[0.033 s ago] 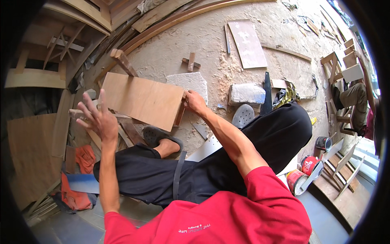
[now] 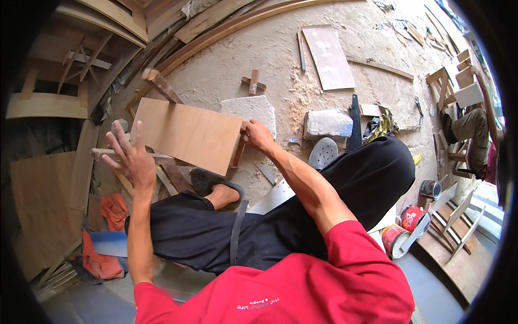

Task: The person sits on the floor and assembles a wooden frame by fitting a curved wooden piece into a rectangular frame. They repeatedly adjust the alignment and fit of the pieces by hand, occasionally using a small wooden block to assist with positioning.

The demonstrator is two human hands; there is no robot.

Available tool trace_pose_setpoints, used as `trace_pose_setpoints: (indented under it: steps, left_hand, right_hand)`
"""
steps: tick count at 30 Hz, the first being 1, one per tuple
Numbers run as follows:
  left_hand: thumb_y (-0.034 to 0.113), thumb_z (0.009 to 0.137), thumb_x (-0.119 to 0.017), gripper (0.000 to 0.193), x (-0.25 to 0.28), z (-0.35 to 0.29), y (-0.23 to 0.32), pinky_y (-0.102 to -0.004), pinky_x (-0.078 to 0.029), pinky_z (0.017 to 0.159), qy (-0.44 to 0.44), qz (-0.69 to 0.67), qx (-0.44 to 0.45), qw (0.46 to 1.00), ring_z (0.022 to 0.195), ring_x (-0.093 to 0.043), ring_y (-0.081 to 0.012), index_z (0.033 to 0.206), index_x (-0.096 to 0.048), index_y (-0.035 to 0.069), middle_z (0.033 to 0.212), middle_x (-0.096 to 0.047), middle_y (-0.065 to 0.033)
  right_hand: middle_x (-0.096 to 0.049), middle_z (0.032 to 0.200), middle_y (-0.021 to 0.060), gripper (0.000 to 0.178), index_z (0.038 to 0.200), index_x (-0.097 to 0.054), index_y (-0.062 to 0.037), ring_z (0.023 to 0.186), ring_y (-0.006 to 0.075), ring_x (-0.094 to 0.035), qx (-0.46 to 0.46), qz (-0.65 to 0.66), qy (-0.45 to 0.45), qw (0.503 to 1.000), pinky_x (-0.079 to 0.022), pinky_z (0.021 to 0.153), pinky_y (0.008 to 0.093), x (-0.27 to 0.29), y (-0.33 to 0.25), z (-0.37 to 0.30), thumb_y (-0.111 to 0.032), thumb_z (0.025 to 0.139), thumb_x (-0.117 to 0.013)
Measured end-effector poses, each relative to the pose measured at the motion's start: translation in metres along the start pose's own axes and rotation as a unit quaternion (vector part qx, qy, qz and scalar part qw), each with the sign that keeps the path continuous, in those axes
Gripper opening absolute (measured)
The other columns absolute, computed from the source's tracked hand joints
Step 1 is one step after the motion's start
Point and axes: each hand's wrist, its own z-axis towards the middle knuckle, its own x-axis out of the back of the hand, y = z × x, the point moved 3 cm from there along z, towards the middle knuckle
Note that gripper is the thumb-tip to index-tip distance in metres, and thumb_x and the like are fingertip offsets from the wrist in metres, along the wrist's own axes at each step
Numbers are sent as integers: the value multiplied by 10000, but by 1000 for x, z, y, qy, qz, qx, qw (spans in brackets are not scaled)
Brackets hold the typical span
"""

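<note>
A plywood-faced wooden box point(image 2: 186, 132), like a small drawer, lies tilted in front of me. Closed round the edge of its right end is my right hand point(image 2: 258, 135), with the thumb and fingertips partly hidden. My left hand point(image 2: 133, 159) is raised near the box's left side, fingers spread and nothing in them. Behind that hand runs a wooden strip point(image 2: 162, 157), and a thick wooden post point(image 2: 162, 85) rises at the box's far edge. A pale stone slab point(image 2: 253, 112) lies on the ground just beyond the box.
Right of the box are a white block point(image 2: 329, 124), a handsaw point(image 2: 354, 121) and a grey clog point(image 2: 323, 153). A flat board point(image 2: 329, 56) and a wooden cross piece point(image 2: 253, 82) lie farther off. Paint cans point(image 2: 395, 239) stand at right, near another person's leg point(image 2: 469, 132).
The box has shifted very slightly left with my right hand still on its edge. My left hand stays spread in nearly the same place.
</note>
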Motion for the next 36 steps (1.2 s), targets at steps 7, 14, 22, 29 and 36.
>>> trace_pose_setpoints:
  steps: [7, 14, 22, 29, 36]
  left_hand:
    - [-20, 775, -501, 539, -46, -5, 11, -418, -336, 1065, -246, -215, -190, 926, 1291, -411, -319, 1302, -507, 92, 1399, -437, -146]
    - [626, 814, -534, 856, -45, -4, 87, -610, -219, 1060, -349, -350, 65, 867, 1353, -234, -447, 1451, -286, 112, 1468, -228, -286]
    - [739, 721, -554, 1010, -34, 13, 157, -745, -33, 1000, -327, -311, 57, 891, 1382, 17, -510, 1496, -170, 217, 1516, -45, -287]
    - [332, 903, -477, 317, -57, 27, 172, -602, -85, 1104, -185, -426, -192, 865, 1361, -297, -308, 1068, -657, 129, 1362, -477, -95]
    - [309, 921, -518, 249, -62, 21, 160, -514, -232, 1038, -135, -454, -192, 859, 1029, -548, -209, 894, -679, 121, 933, -625, -26]
  right_hand:
    - [-596, 907, 219, 237, 1029, -540, -84, 879, 416, -587, -12, 59, -50, 997, -486, 750, 490, -4, -5, 2, -160, 807, -570]
    - [-597, 895, 235, 328, 1139, -498, -95, 884, 429, -585, 44, 80, -20, 996, -489, 766, 484, -11, 13, -5, -116, 815, -544]
    - [-592, 898, 239, 285, 1084, -522, -91, 868, 438, -583, 2, 91, -25, 996, -482, 754, 497, -22, 26, -1, -91, 799, -540]
    - [-600, 881, 228, 233, 1052, -542, -102, 840, 429, -590, 4, 88, -11, 996, -480, 715, 496, -16, 7, -5, -167, 831, -583]
    - [-618, 872, 196, 230, 1074, -560, -128, 841, 402, -599, 32, 112, 18, 993, -490, 701, 478, -7, -5, -12, -190, 854, -590]
